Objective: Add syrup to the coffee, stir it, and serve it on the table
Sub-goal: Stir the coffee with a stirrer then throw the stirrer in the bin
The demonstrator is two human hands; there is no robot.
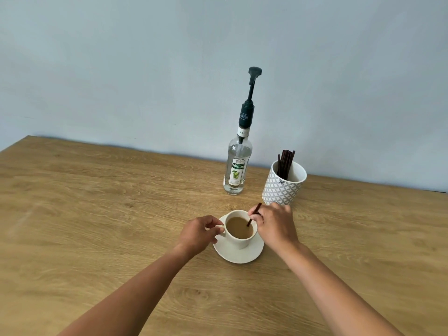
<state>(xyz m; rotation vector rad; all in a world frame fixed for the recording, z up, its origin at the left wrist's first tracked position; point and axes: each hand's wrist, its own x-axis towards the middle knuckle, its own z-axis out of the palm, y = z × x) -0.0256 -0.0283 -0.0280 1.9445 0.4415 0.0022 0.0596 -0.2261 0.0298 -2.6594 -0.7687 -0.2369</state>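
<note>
A: Item one, largest: the tabletop, wood grain, carrying everything we list.

B: Item two: the syrup bottle, clear glass with a tall pump, upright near the wall. We judge it heavy, smooth and top-heavy; take it by the body, not the pump.

A: Item three: the patterned pot, just right of the bottle, holding spare dark stir sticks.

B: Item four: the saucer, white, flat on the tabletop in front of us, well forward of the bottle.

A: Item five: the cup, white, standing on the saucer, filled with milky coffee. We take it as ceramic: stiff, breakable, smooth. With the coffee near the rim, we judge it safer lifted by the saucer's edges and kept level.

B: Our left hand: fingers curled close about the cup's handle, steadying it.

A: Our right hand: fingers pinched narrow on the stirrer.

B: Item six, smallest: that stirrer, thin, dark, light and stiff by our reckoning, tilted with its lower end in the coffee near the cup's right wall. We are at the stirring step; serving is not yet done.
</note>
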